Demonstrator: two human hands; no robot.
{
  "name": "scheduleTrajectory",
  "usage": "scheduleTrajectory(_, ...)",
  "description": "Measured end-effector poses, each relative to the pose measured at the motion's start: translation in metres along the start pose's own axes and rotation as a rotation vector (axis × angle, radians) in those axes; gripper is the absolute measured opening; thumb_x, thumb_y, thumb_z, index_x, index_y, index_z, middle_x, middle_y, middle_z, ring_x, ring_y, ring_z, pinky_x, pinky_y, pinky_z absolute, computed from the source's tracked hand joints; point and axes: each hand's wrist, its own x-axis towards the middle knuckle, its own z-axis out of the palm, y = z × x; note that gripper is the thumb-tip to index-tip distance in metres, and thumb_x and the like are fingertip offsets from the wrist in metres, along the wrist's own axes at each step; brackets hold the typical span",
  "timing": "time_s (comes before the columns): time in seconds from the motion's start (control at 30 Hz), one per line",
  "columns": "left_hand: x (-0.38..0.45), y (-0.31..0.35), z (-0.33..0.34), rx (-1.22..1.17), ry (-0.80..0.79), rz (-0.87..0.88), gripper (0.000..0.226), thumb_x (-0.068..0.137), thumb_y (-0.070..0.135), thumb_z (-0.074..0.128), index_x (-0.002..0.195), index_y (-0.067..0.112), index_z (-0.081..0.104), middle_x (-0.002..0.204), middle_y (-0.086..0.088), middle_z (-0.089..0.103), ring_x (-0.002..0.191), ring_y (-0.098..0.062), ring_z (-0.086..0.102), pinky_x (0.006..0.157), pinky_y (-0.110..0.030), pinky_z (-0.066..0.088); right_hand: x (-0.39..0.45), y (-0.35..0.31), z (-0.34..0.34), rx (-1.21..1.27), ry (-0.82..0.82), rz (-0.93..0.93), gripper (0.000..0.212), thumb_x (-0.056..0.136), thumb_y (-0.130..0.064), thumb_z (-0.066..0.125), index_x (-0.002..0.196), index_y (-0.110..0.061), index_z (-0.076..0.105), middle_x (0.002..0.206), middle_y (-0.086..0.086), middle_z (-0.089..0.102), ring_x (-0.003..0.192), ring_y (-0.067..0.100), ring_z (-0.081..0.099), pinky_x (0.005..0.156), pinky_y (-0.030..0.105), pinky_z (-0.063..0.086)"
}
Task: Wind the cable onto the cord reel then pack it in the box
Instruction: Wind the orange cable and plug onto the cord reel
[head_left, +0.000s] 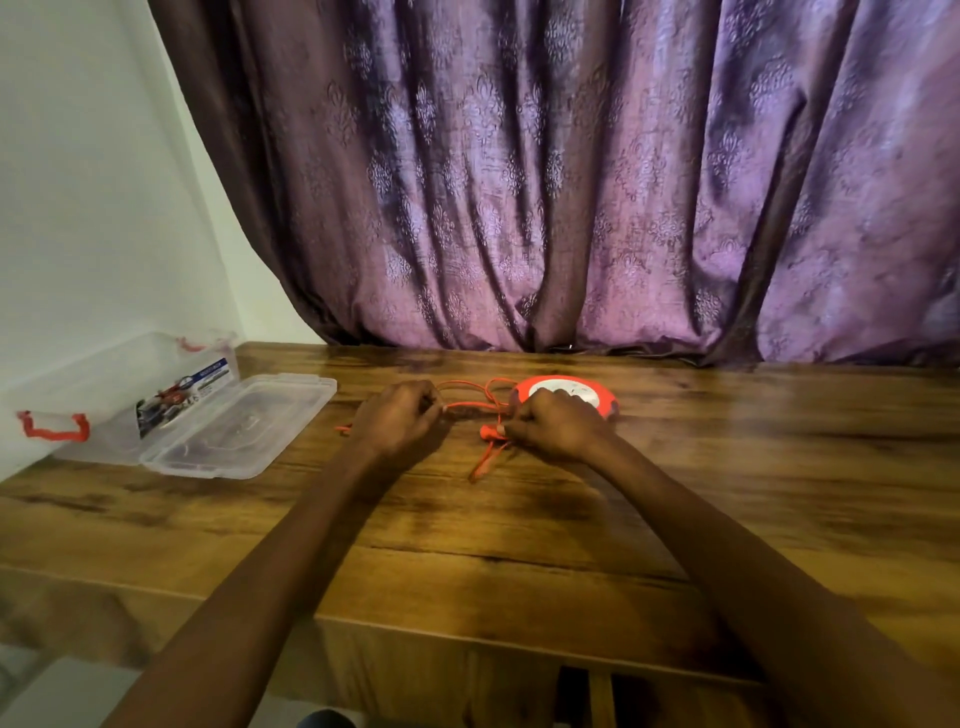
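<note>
We see one orange cable (470, 404), one round orange cord reel (569, 391) with a white middle, and one clear plastic box (98, 400) with its lid (244, 423) lying open beside it. Two hands work in the middle of one wooden table (727, 467).

The left hand (400, 418) has its fingers curled around the cable. The right hand (558, 423) pinches the cable near a thick orange end piece (488, 431). The cable runs between the two hands in loose loops, and one loose end (480, 467) hangs toward the near side. The reel lies flat on the table, just past the right hand on the far side.

The box sits at the far left, close to the white wall (78, 182), with two red clips (52, 426) on it. A purple curtain (571, 182) hangs along the far edge of the table. The table has lots of bare wood on the right and on the near side, up to its near edge.
</note>
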Motion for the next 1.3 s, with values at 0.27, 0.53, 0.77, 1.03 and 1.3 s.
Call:
scheduleTrajectory(0.27,-0.018,-0.003,-0.004,-0.265,-0.171,-0.015,0.018,0.089,0.037,0.065,0.080,0.024,0.074,0.070,0.010,0.071,0.063,-0.005,0.063,0.059,-0.029,0.049,0.015,0.019,-0.014,0.175,-0.107,-0.160,0.024,0.092,-0.010,0.062,0.109,-0.020,0.076,0.098,-0.001,0.076,0.090,0.015,0.068,0.084,0.029,0.053)
scheduleTrajectory(0.53,-0.024,-0.009,-0.018,-0.741,-0.362,-0.175,0.032,0.098,0.021,0.060,0.081,-0.006,0.063,0.059,-0.005,0.048,0.047,-0.006,0.041,0.043,-0.018,0.031,0.027,-0.005,-0.004,-0.114,-0.110,-0.338,0.044,0.093,-0.028,0.063,0.136,-0.034,0.057,0.137,-0.004,0.060,0.126,0.021,0.051,0.106,0.040,0.040)
scheduleTrajectory(0.77,-0.013,-0.040,-0.027,-0.372,-0.230,-0.075,0.018,0.095,0.026,0.063,0.081,0.024,0.073,0.081,0.005,0.074,0.071,-0.006,0.062,0.071,-0.028,0.050,0.037,-0.010,0.000,0.009,-0.035,-0.315,0.026,0.091,-0.020,0.063,0.112,-0.028,0.075,0.115,-0.004,0.072,0.107,0.017,0.064,0.095,0.037,0.048)
scheduleTrajectory(1.03,-0.046,-0.028,-0.030,-0.457,-0.387,-0.046,0.017,0.098,0.024,0.060,0.091,0.012,0.071,0.070,0.002,0.071,0.055,-0.007,0.060,0.051,-0.020,0.048,0.051,-0.013,-0.003,-0.125,-0.208,-0.353,0.043,0.085,-0.044,0.072,0.128,-0.040,0.065,0.118,-0.006,0.068,0.108,0.013,0.058,0.096,0.032,0.045)
scheduleTrajectory(1.3,-0.056,-0.023,-0.030,-0.521,-0.409,-0.099,0.022,0.099,0.029,0.058,0.097,0.012,0.072,0.079,-0.008,0.075,0.064,-0.019,0.064,0.058,-0.031,0.050,0.067,-0.037,0.001,-0.380,-0.027,-0.417,0.038,0.078,-0.057,0.069,0.107,-0.033,0.071,0.111,0.000,0.069,0.107,0.023,0.062,0.085,0.034,0.049)
